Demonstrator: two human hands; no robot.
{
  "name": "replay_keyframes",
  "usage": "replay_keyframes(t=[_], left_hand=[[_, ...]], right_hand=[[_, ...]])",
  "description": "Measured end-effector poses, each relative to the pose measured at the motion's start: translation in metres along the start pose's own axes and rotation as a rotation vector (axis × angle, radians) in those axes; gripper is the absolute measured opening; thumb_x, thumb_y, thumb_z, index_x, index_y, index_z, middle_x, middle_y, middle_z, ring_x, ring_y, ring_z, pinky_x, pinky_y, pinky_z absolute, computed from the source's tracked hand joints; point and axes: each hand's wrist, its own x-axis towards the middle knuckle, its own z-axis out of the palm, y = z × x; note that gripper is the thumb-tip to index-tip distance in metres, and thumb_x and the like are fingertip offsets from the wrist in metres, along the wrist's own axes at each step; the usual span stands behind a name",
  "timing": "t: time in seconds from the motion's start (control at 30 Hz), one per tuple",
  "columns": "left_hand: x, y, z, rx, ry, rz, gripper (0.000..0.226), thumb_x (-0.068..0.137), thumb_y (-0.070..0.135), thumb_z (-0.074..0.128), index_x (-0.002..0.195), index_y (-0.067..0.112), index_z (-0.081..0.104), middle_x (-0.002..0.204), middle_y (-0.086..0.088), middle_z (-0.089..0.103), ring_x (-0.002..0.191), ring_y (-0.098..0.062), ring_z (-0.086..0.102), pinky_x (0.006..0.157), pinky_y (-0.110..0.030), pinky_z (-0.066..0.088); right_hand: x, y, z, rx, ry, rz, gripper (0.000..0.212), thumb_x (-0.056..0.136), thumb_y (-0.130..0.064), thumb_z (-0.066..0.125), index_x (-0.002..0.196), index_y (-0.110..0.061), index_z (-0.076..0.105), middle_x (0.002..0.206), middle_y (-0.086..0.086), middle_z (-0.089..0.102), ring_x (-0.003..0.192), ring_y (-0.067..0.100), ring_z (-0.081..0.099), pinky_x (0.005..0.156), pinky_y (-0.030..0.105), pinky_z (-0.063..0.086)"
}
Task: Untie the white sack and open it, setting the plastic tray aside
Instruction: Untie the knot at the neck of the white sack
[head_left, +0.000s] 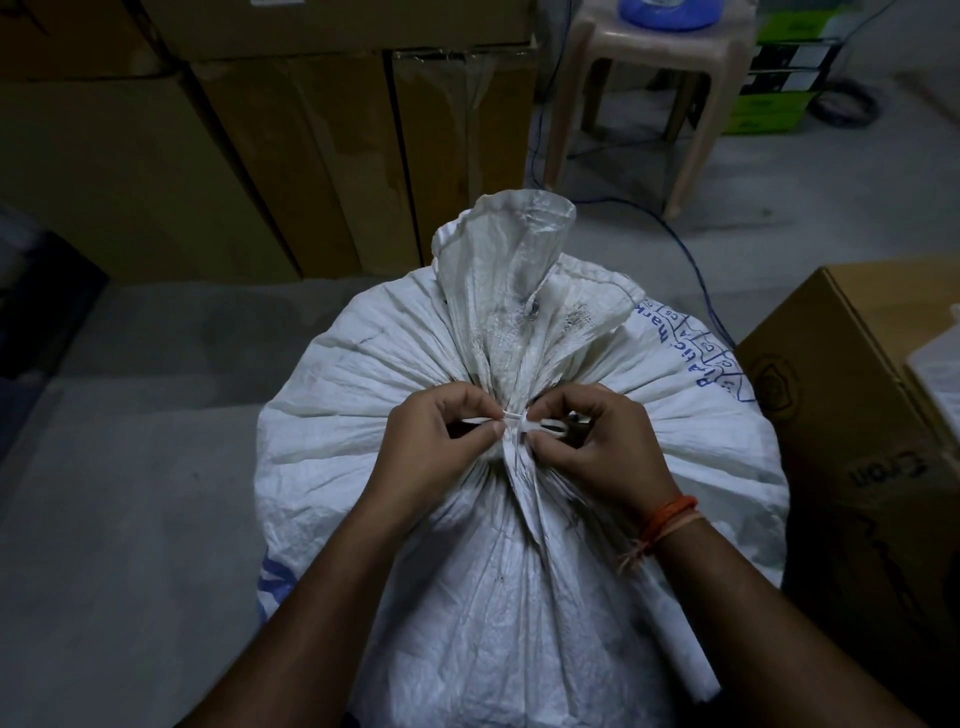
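Both hands are on the tie. My left hand pinches the white strip on its side of the knot, thumb and forefinger closed on it; my right hand pinches the other end the same way, fingers curled tight on the strip.

Under my palms sits the white sack, full and round, its woven cloth gathered into pleats that run in toward my fingers from every side. Beyond my knuckles the loose mouth of the sack stands up in a crumpled flare. Between my two thumbs is the tie itself, a thin white band cinched round the neck, with the knot right at my fingertips.

To my right, well apart from the hand, stands a brown cardboard box; past the sack are stacked cartons and a plastic stool. I see no plastic tray from here.

To do this well, I judge I should find the free end and work it back through the loop instead of pulling both ends apart, which would only tighten the knot. Keeping the neck slack with my wrists should ease the band.
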Motion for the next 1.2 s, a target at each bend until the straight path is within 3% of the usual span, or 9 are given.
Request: replay_keyframes(t=[0.53, 0.77, 0.97, 1.2], left_hand=[[0.002, -0.006, 0.009, -0.044, -0.004, 0.001, 0.006, 0.084, 0.013, 0.084, 0.087, 0.016, 0.081, 0.09, -0.004, 0.084, 0.091, -0.025, 0.082, 0.093, -0.055, 0.064], [0.001, -0.005, -0.006, -0.027, 0.015, 0.0, 0.009, 0.088, 0.012, 0.085, 0.092, 0.018, 0.08, 0.085, -0.005, 0.082, 0.09, -0.029, 0.08, 0.091, -0.055, 0.062], [0.0, -0.002, -0.004, -0.002, 0.002, 0.004, 0.007, 0.089, 0.01, 0.084, 0.089, 0.017, 0.082, 0.075, 0.005, 0.078, 0.077, -0.011, 0.073, 0.08, -0.038, 0.059], [0.0, -0.001, -0.001, 0.0, 0.018, 0.02, 0.008, 0.088, 0.008, 0.084, 0.089, 0.015, 0.082, 0.075, 0.004, 0.078, 0.076, -0.01, 0.073, 0.078, -0.034, 0.058]], right_hand=[[0.0, 0.003, 0.001, 0.003, -0.008, -0.002, 0.015, 0.072, -0.02, 0.084, 0.08, -0.029, 0.076, 0.08, -0.006, 0.075, 0.083, 0.012, 0.069, 0.073, 0.038, 0.059], [0.0, 0.001, 0.0, 0.003, -0.01, 0.003, 0.018, 0.071, -0.013, 0.086, 0.08, -0.025, 0.076, 0.078, -0.007, 0.074, 0.082, 0.012, 0.068, 0.073, 0.037, 0.058], [0.0, 0.001, 0.0, -0.001, 0.004, 0.022, 0.018, 0.071, -0.013, 0.085, 0.08, -0.026, 0.076, 0.077, -0.006, 0.073, 0.08, 0.01, 0.068, 0.072, 0.035, 0.059], [0.0, 0.001, 0.0, -0.02, -0.005, 0.011, 0.017, 0.071, -0.017, 0.086, 0.08, -0.027, 0.076, 0.08, -0.008, 0.074, 0.082, 0.01, 0.069, 0.074, 0.038, 0.059]])
